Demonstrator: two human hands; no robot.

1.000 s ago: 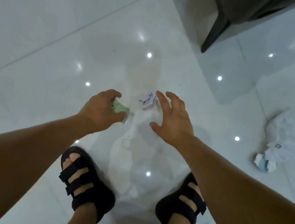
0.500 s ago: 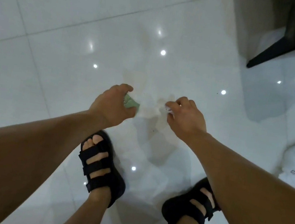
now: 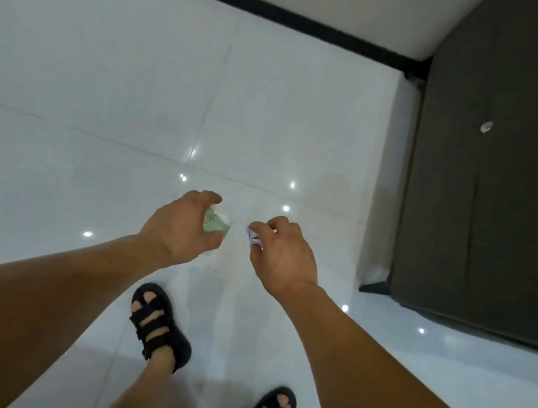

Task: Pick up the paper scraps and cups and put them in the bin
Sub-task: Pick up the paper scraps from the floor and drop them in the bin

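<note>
Both hands lifted off the floor since pickup: left hand (image 3: pixel 183 226) grips green paper (image 3: pixel 215 224), right hand (image 3: pixel 282 256) pinches white scrap (image 3: pixel 253 238). Person standing, walking; bin not in view. Carry phase, I'd say.

free: we see open floor (image 3: pixel 105 77) left of the dark furniture (image 3: pixel 489 200), out to the skirting (image 3: pixel 254 4) | blocked: the furniture walls off our right side | clearance: our right hand (image 3: pixel 282 257) hangs left of its near corner, not touching
</note>
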